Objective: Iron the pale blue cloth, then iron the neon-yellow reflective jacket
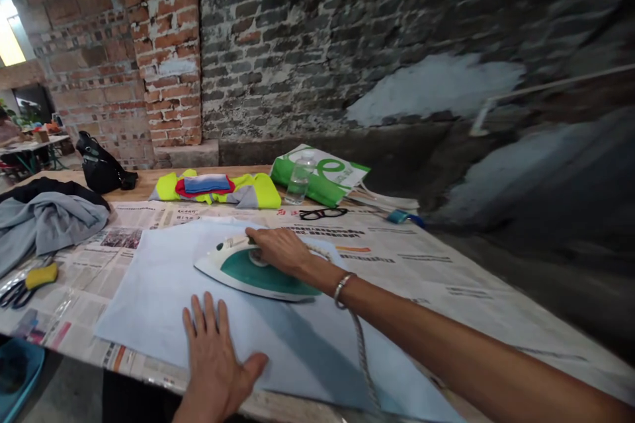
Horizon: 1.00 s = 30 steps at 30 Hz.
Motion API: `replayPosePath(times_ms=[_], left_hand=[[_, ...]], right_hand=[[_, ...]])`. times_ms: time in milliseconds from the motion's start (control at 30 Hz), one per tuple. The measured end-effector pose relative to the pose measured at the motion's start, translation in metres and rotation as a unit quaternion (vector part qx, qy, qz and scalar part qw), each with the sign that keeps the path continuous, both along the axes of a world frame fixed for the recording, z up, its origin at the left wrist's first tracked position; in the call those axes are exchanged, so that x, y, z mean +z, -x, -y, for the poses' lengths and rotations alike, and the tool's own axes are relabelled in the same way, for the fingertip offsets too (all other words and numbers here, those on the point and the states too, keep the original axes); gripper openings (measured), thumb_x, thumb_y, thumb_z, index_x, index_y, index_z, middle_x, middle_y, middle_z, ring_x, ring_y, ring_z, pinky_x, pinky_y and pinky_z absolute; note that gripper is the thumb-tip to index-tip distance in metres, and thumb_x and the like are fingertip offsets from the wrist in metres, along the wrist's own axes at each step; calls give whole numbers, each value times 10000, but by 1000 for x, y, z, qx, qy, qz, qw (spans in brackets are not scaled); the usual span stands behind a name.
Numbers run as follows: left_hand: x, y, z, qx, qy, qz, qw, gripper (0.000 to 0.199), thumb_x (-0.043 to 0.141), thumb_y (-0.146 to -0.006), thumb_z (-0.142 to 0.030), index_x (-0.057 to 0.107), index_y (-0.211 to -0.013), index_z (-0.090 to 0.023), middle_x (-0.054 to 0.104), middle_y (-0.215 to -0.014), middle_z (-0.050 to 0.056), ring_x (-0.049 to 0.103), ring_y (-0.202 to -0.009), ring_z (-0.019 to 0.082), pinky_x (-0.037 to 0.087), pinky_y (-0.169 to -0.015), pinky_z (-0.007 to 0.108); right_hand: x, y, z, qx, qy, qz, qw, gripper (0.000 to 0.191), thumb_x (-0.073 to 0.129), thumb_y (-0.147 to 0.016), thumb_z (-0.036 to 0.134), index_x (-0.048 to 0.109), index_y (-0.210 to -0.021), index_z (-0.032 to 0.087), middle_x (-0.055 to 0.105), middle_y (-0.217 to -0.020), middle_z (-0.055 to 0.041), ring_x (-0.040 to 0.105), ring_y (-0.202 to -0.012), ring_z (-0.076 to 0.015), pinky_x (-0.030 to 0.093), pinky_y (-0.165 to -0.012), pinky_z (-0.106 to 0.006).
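Note:
My right hand [280, 250] is shut on the handle of a white and teal steam iron [262, 277], which rests on a pale blue cloth [163, 297]. My left hand [215, 357] lies flat on the cloth's near part, fingers spread, holding nothing. A braided iron cord [362, 350] runs from the iron's rear, under my right forearm, and down across the cloth. Newspaper sheets [407, 271] cover the table beneath the cloth.
Behind the cloth lie a folded hi-vis vest [218, 190], glasses [322, 213], a water bottle [299, 178] and a green-white bag [322, 175]. Left stand a black bag [100, 165], grey garment [44, 225] and scissors [17, 294]. A brick wall [278, 46] rises behind.

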<state>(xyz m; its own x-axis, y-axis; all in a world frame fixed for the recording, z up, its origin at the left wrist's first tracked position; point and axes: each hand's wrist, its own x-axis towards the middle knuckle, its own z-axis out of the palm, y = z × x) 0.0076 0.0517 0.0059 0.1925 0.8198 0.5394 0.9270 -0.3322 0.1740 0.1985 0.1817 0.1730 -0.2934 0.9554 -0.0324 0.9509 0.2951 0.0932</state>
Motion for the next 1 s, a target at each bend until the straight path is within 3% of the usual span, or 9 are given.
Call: replayPosePath(times_ms=[167,267,433,567,700,800,1000], left_hand=[[1,-3,1,8,1,-14,1000,981,644,-763,-752,478,-1485,-109,377,-1580,262,287,-1466,524,293,-1115,758],[3,-3,0,10,37,-20,999,1006,578,-763,-816,490,-1483,-119,367,-1588,253,285,-1469,517,291,-1122,749],[7,-3,1,25,100,-21,994,1005,498,-777,-858,468,-1503,-163,341,-1613,208,262,-1492,478,248,-1170,705],[6,-2,2,19,77,-29,996,997,504,-786,-842,445,-1517,-166,331,-1621,199,260,-1495,471,258,-1166,695],[5,0,-2,32,58,-49,997,887,600,-794,-725,524,-1464,-148,403,-1585,203,297,-1474,475,254,-1158,694],[6,2,-5,36,55,-61,996,805,634,-802,-632,559,-1435,-140,424,-1575,194,302,-1470,469,232,-1166,682],[9,4,-13,23,50,-90,994,798,640,-799,-561,541,-1446,-105,417,-1573,215,296,-1462,482,228,-1157,680]], right_hand=[[-1,-3,-46,-56,-31,6,998,303,515,-973,171,581,-1266,127,710,-1131,-185,683,-1066,-296,471,-785,-327],[4,-1,-60,-94,-36,7,995,310,496,-980,161,592,-1270,109,707,-1113,-206,677,-1090,-300,471,-787,-323],[11,3,-43,-71,-41,15,997,314,550,-956,200,611,-1259,144,720,-1108,-173,685,-1066,-290,467,-776,-307],[18,13,-14,-27,-45,14,999,296,570,-936,211,623,-1224,167,727,-1114,-152,693,-1042,-291,480,-771,-312],[18,40,-1,55,-23,4,998,301,516,-946,143,619,-1227,171,729,-1128,-137,694,-1051,-283,507,-820,-329],[12,65,-14,80,-37,-32,996,298,469,-985,157,599,-1253,155,723,-1132,-157,695,-1054,-277,527,-841,-345],[9,96,-52,-3,-66,-88,994,341,379,-975,48,599,-1232,88,721,-1089,-190,693,-1064,-246,541,-849,-333]])
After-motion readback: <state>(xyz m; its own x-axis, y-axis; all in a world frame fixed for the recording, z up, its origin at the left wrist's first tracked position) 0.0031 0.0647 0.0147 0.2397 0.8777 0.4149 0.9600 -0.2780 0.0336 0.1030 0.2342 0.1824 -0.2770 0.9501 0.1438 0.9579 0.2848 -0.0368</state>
